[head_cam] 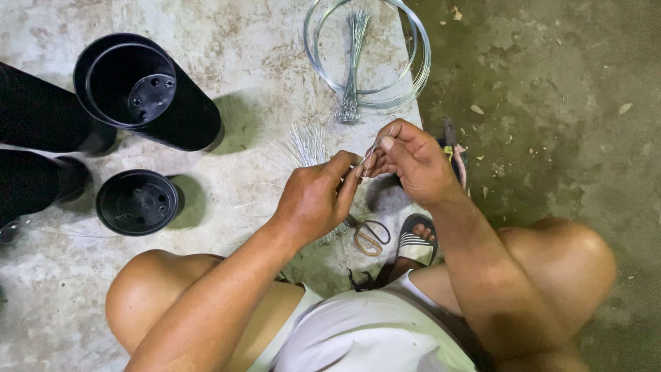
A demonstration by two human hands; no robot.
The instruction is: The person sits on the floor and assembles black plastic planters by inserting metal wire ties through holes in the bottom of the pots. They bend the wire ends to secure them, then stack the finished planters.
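Rough concrete floor point(275, 62) carried a coil of wire point(368, 55), a bundle of cut wires point(352, 69), loose cut lengths point(303, 145), scissors point(368, 234) and black pots point(138, 89). Left hand point(317, 200) and right hand point(413, 162) met, fingers point(348, 172) pinching a thin wire piece point(368, 157), apparently mid-bend; it lay between both thumbs and forefingers. Most wire remained coiled.

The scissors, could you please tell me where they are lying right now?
In the head view the scissors lie on the concrete floor just below the left hand, beside the sandalled foot.
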